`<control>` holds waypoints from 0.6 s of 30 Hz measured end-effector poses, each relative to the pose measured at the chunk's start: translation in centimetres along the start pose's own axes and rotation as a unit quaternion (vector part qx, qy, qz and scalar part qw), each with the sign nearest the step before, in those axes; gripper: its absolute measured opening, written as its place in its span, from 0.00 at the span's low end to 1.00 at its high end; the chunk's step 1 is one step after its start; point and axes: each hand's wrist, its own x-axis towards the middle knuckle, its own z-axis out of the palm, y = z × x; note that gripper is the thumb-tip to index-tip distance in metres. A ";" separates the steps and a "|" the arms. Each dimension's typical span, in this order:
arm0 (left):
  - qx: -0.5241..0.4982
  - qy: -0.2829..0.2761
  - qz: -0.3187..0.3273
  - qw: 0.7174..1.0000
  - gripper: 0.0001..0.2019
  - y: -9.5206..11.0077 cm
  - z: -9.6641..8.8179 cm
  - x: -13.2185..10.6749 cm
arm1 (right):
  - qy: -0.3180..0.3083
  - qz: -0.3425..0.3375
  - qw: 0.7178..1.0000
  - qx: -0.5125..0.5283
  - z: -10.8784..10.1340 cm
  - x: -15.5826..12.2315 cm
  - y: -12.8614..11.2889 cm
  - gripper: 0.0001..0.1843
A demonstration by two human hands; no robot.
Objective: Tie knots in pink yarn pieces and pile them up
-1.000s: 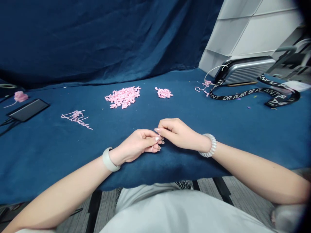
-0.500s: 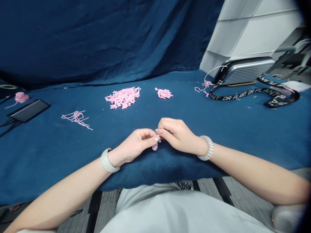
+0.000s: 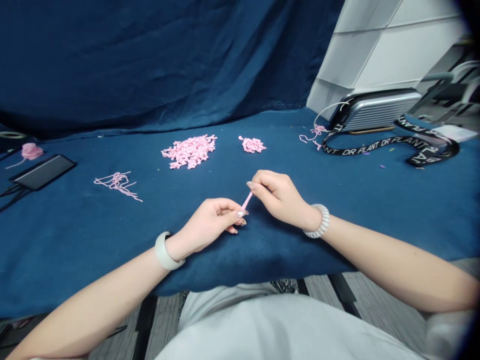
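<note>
A short length of pink yarn runs between my two hands, pinched at its upper end by my right hand. Its lower end reaches the fingertips of my left hand, which seem to hold it. Both hands rest over a blue cloth-covered table. Beyond them lie a heap of small pink knotted yarn pieces and a smaller heap. Loose pink strands lie to the left.
A pink yarn ball and a black phone sit at far left. Back right are a silver ribbed case, a black "DR PLANT" strap, pink scraps and a white drawer unit.
My right hand has moved up and away from my left hand. The pink yarn now shows as a straight piece between my fingers instead of a small loop below them.
</note>
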 end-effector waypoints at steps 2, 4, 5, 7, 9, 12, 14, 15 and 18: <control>0.076 0.008 0.056 0.996 0.11 0.0 0.0 -0.2 | 0.005 0.023 1.000 0.005 -0.1 0.1 0.1 0.22; 0.168 0.023 0.117 0.979 0.10 0.0 0.0 -0.4 | 0.005 0.048 0.999 0.011 -0.2 0.2 0.0 0.22; 0.217 0.036 0.153 0.964 0.10 0.0 0.0 -0.6 | 0.002 0.060 0.998 0.015 -0.2 0.3 0.0 0.23; 0.304 0.072 0.242 0.919 0.09 0.0 0.1 -0.9 | -0.011 0.079 0.997 0.023 -0.2 0.3 -0.1 0.23; 0.363 0.110 0.337 0.862 0.06 0.0 0.1 -1.1 | -0.031 0.093 0.995 0.031 0.1 0.3 -0.2 0.23; 0.390 0.109 0.434 0.805 0.03 -0.1 0.0 -1.1 | -0.075 0.103 0.991 0.050 0.6 0.1 -0.4 0.24; 0.380 0.062 0.465 0.797 0.05 -0.2 -0.2 -1.0 | -0.111 0.110 0.985 0.068 0.9 -0.1 -0.6 0.25; 0.371 0.035 0.474 0.798 0.05 -0.3 -0.2 -0.9 | -0.129 0.115 0.982 0.077 1.1 -0.2 -0.7 0.26; 0.340 -0.013 0.483 0.806 0.07 -0.4 -0.2 -0.8 | -0.173 0.129 0.971 0.100 1.4 -0.4 -0.9 0.27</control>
